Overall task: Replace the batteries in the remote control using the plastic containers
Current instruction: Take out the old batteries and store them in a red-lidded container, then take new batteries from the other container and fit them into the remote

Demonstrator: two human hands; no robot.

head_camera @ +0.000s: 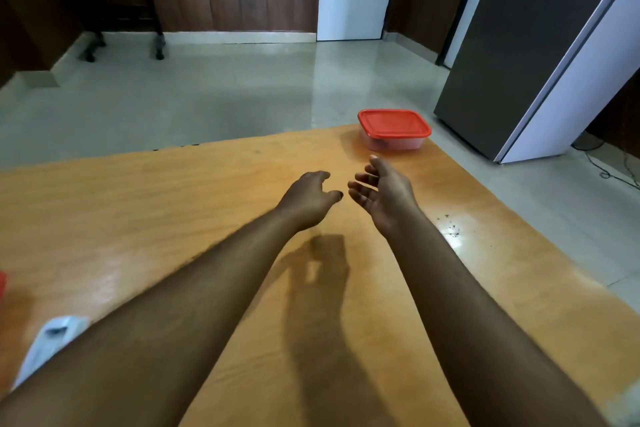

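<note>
The plastic container [394,130], red lid seated on a clear tub, sits at the far right corner of the surface [173,204]. Its long axis runs left to right across my view, a long side facing me; dark contents inside cannot be identified. The remote control [48,347], pale and partly hidden under my left forearm, lies near the left edge, its long axis slanting away toward the right. My left hand [308,198] and right hand [384,191] are both extended over the surface, grip spread and empty, short of the container. Assessment: fetching step, not yet made. Next move requires closing both hands on the tub's short ends.
</note>
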